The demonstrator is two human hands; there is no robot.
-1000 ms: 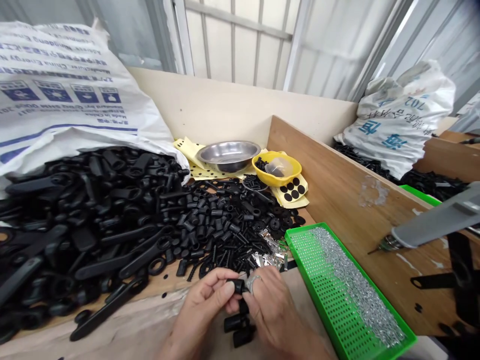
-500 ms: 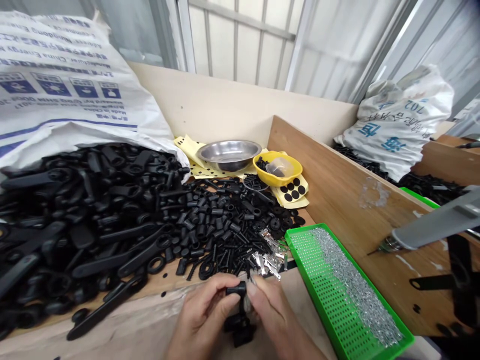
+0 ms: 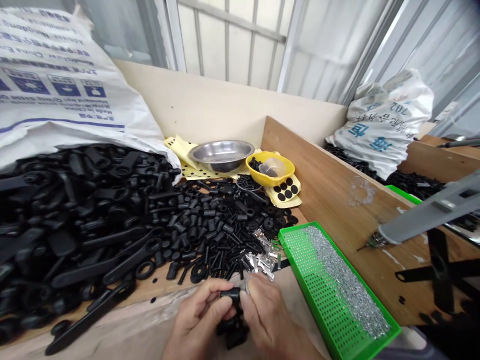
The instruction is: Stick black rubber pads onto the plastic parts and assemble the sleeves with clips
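Close to the bottom edge, my left hand (image 3: 204,317) pinches a black cylindrical part (image 3: 230,294) between thumb and fingers. My right hand (image 3: 264,312) is closed against the right side of that part, its fingers around something small that I cannot make out. More black pieces (image 3: 234,334) show below and between the two hands. Just beyond my fingers lie small silver metal clips (image 3: 262,260) and black screws (image 3: 221,257). A heap of black cylinders (image 3: 198,225) spreads behind them.
Long black handles (image 3: 93,245) spill from a white sack (image 3: 75,100) at left. A green tray (image 3: 333,290) with small metal pieces stands at right, near a grey screwdriver (image 3: 423,212) and wooden partition (image 3: 318,175). Behind are a steel bowl (image 3: 221,154) and yellow bowl (image 3: 270,177).
The whole view has shifted, so the surroundings appear slightly further left. My right hand has closed in nearer to the black part, its fingers more curled. My left hand keeps its hold.
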